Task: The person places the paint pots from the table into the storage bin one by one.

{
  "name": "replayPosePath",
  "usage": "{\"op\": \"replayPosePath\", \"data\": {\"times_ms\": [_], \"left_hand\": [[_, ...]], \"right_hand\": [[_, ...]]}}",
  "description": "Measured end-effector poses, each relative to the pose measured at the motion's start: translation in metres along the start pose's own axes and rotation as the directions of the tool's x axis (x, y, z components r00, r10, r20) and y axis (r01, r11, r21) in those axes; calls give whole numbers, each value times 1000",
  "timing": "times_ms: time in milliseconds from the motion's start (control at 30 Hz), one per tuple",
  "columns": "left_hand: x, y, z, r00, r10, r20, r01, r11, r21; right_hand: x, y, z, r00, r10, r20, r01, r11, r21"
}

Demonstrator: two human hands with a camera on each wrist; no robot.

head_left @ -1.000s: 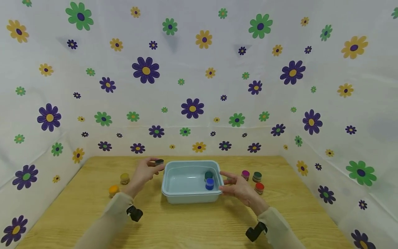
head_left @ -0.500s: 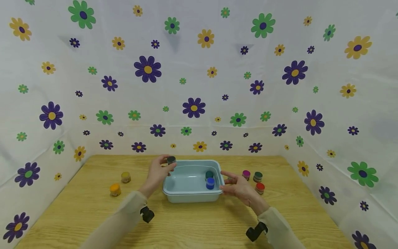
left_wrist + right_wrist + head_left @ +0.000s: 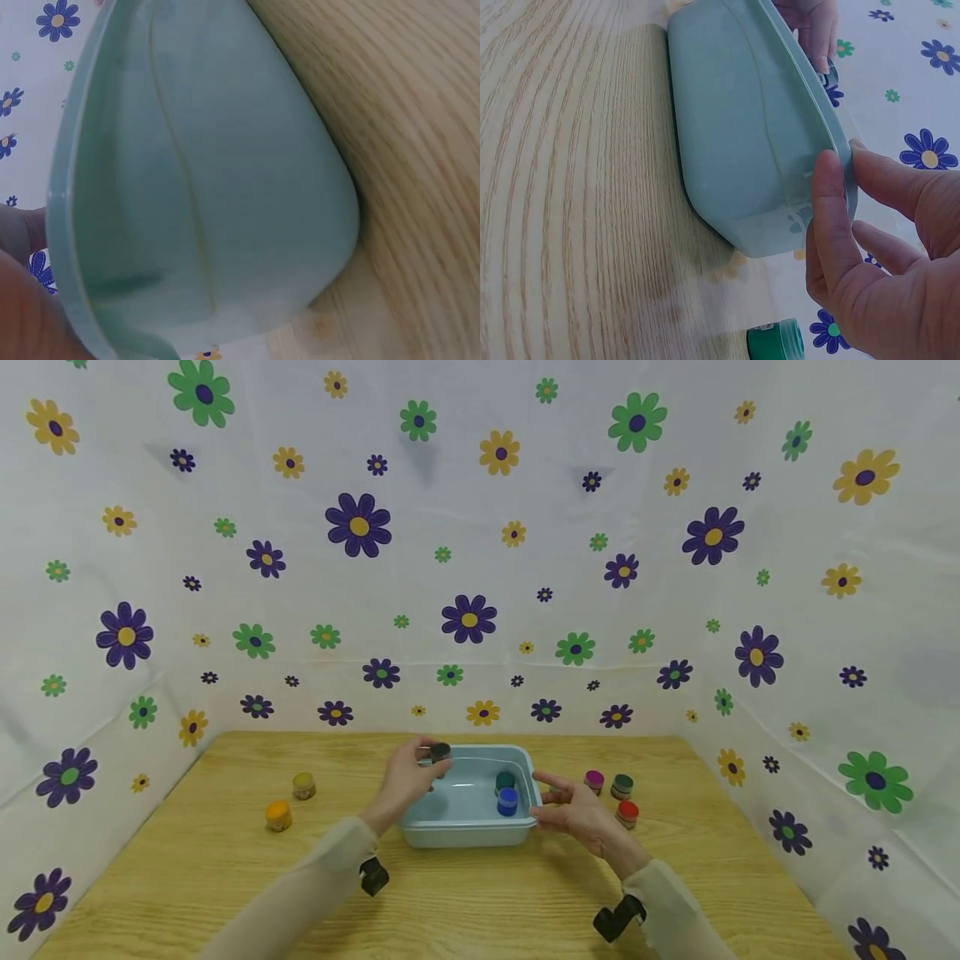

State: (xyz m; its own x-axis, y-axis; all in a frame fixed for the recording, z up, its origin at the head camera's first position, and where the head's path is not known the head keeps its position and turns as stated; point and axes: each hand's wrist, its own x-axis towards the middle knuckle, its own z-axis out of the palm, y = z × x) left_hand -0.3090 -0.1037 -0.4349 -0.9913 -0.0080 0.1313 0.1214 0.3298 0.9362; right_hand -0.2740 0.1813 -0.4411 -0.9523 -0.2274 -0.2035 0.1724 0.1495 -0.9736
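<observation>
My left hand (image 3: 408,778) pinches a small paint jar with a dark lid (image 3: 441,753) over the left part of a pale blue plastic tub (image 3: 465,837). The tub stands on the table, holding a blue paint jar (image 3: 507,802) and a dark green paint jar (image 3: 505,783) near its right end. On that end my right hand (image 3: 577,817) grips the rim, its thumb and fingers on either side of it, as the right wrist view shows. Only part of my left hand (image 3: 30,300) appears in the left wrist view, and the held jar is hidden there.
Left of the tub stand a yellow jar (image 3: 303,786) and an orange jar (image 3: 278,816). To its right are a magenta jar (image 3: 594,782), a dark green-lidded jar (image 3: 622,787) and a red jar (image 3: 627,814). A flower-printed sheet (image 3: 480,568) encloses the wooden table (image 3: 480,902).
My left hand has carried the dark-lidded jar rightward, from beside the tub's left end to over its inside. My right hand stays on the rim.
</observation>
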Motion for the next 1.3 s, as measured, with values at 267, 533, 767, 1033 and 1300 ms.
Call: {"op": "replayPosePath", "data": {"times_ms": [267, 533, 767, 1033, 1300], "left_hand": [[3, 2, 13, 1000, 7, 26, -10, 992, 126], [4, 2, 22, 993, -55, 103, 53, 998, 26], [5, -3, 32, 974, -92, 207, 105, 993, -54], [5, 0, 42, 948, -141, 286, 168, 983, -72], [8, -2, 43, 939, -182, 291, 193, 981, -9]], "right_hand": [[1, 1, 0, 1000, 6, -4, -6, 1000, -12], [0, -1, 1, 1000, -3, 2, 3, 1000, -10], [2, 1, 2, 1000, 6, -27, -7, 1000, -22], [1, 1, 2, 1000, 0, -18, -1, 1000, -20], [3, 1, 2, 1000, 4, -20, -4, 1000, -19]]}}
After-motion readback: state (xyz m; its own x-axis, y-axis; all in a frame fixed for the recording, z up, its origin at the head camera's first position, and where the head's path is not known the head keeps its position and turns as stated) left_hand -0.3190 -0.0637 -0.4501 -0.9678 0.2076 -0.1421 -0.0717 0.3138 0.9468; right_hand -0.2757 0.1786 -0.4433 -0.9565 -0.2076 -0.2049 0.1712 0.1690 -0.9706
